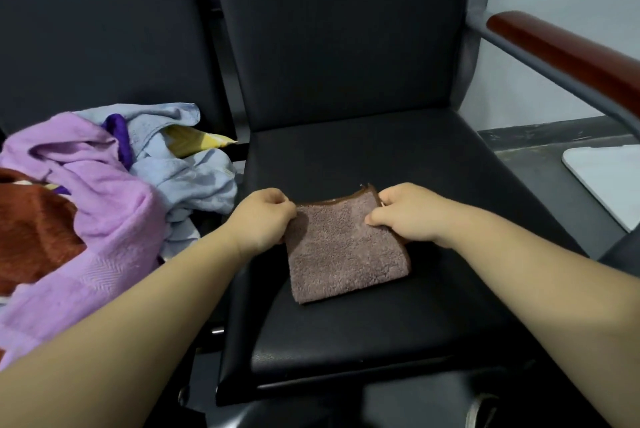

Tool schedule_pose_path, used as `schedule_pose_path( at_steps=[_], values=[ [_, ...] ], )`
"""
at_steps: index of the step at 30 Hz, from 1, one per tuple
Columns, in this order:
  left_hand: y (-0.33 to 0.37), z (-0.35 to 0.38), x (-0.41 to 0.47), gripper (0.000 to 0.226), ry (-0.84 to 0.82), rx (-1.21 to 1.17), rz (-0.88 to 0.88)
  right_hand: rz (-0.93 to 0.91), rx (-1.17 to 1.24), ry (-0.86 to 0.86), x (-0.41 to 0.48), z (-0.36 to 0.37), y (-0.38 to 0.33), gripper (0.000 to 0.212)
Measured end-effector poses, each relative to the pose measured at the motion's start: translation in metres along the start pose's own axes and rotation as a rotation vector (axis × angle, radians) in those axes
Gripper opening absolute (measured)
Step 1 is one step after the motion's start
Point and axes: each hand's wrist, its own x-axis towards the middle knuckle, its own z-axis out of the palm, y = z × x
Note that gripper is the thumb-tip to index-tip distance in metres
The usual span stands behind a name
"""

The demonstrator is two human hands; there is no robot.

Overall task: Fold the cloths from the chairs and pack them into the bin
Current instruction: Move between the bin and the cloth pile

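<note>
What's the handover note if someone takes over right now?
Left hand and right hand: each grips a side edge of the brown cloth, which lies folded flat on the right chair seat.
Unfolded pile of cloths sits on the left chair.
Done: this cloth looks folded.
Left: pack it, then fold and pack the pile.
Bin not clearly in view.

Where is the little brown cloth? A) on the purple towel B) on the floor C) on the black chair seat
C: the brown cloth lies flat on the black chair seat, with the left hand and right hand pinching its sides.
</note>
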Motion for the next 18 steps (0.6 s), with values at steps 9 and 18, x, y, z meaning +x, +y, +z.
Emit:
schedule_pose_path(
  at_steps=[9, 18],
  values=[
    [-0.006, 0.008, 0.011, 0.011, 0.18, 0.432, 0.135, 0.011, -0.278, 0.068, 0.017, 0.003, -0.006, 0.042],
    [-0.002, 0.017, -0.003, 0.036, 0.234, 0.716, 0.07, 0.082, -0.485, 0.097, 0.013, -0.001, -0.011, 0.048]
  ],
)
